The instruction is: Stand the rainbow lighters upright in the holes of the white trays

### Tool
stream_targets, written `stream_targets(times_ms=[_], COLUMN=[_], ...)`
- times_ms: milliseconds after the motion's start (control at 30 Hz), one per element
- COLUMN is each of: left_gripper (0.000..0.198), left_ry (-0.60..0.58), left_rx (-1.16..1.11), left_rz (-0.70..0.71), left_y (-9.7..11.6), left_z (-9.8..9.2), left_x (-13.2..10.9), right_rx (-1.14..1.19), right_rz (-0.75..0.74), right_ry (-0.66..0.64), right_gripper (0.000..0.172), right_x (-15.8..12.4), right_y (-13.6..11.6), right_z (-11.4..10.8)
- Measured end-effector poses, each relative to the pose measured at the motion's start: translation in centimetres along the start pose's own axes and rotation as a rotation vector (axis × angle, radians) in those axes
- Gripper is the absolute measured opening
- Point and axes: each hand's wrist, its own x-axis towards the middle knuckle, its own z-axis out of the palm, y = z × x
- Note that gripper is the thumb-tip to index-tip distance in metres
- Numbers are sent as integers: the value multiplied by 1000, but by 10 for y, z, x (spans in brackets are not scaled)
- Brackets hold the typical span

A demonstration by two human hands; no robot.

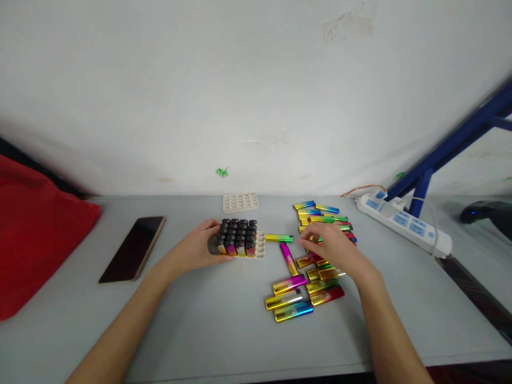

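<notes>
A white tray stands at the table's middle, mostly filled with upright lighters with black tops; its right column is bare. My left hand grips the tray's left side. My right hand reaches over a heap of shiny rainbow-coloured lighters, its fingers curled among them; what they hold is hidden. One lighter lies alone between the tray and my right hand.
An empty white tray lies near the wall. A dark phone lies at the left beside a red bag. A white power strip and a blue metal frame are at the right.
</notes>
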Motion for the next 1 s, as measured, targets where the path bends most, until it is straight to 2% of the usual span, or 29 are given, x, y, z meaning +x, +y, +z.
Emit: stream_targets(times_ms=[100, 233, 333, 433, 633, 767, 1000], left_gripper=[61, 59, 60, 61, 62, 64, 63], left_ry=[-1, -11, -16, -24, -31, -29, -19], left_rx=[15, 36, 20, 12, 22, 21, 22], left_rz=[18, 32, 26, 22, -10, 1, 18], left_y=[0, 1, 1, 0, 3, 4, -1], left_z=[-1, -3, -3, -3, -4, -4, -1], left_x=[1, 1, 1, 1, 2, 1, 0], right_rx=[50, 111, 155, 83, -168, -188, -207], right_rz=[56, 29, -16, -52, 18, 24, 41], right_ry=[-66, -126, -219, -329, -511, -537, -493], right_gripper=[8, 5, 12, 20, 17, 18, 15], right_x=[-4, -8, -14, -21, -22, -21, -23], right_y=[-15, -25, -24, -24, -40, -49, -49], right_z=[4, 4, -1, -4, -1, 0, 6])
